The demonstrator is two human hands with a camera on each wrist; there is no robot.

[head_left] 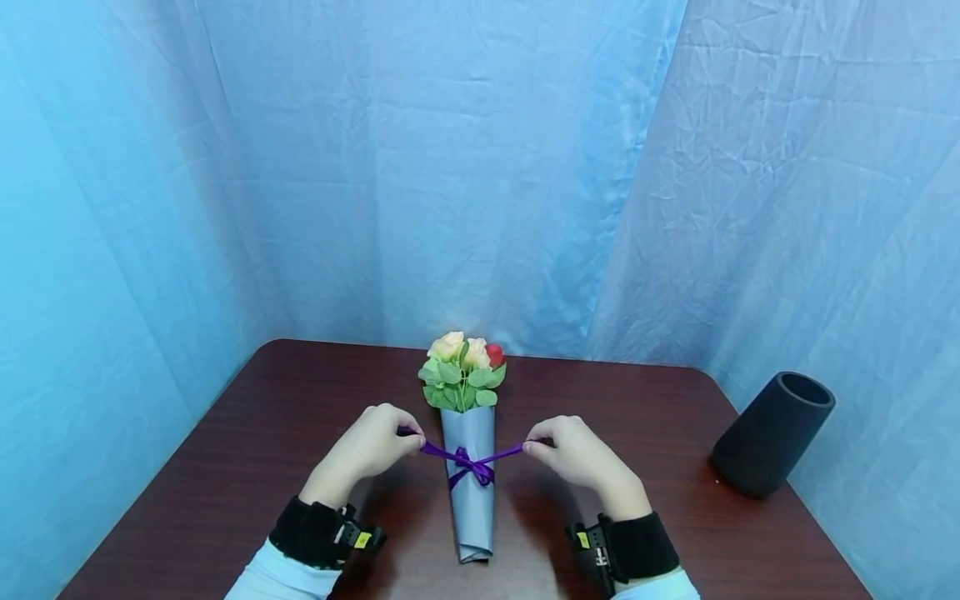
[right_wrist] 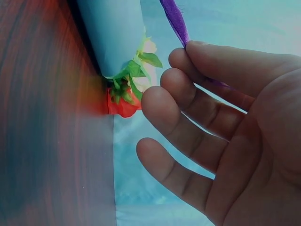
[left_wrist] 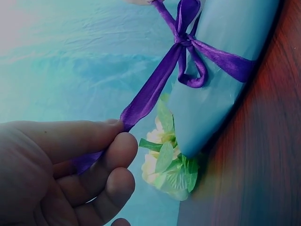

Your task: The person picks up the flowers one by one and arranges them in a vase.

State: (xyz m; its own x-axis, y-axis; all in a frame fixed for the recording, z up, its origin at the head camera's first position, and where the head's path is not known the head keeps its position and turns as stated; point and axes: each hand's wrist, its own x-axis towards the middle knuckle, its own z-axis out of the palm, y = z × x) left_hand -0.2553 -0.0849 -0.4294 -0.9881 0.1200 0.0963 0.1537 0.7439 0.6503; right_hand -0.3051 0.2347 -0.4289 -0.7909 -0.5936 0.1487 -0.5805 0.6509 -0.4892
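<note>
A bouquet wrapped in blue-grey paper (head_left: 471, 517) lies on the table, its cream and red flowers (head_left: 463, 354) and green leaves toward the far edge. Round the middle of the wrap runs a purple ribbon (head_left: 472, 469), tied in a small bow with loops. My left hand (head_left: 378, 442) pinches one ribbon tail between thumb and forefinger, left of the bouquet. On the other side my right hand (head_left: 573, 454) pinches the second tail the same way. Both tails stretch outward from the knot; the left wrist view shows the loops (left_wrist: 193, 77) close to the paper.
A black vase (head_left: 772, 435) with a slanted shape stands near the right edge of the dark wooden table (head_left: 315, 392). Light blue curtains (head_left: 465, 167) hang behind the table and along both sides.
</note>
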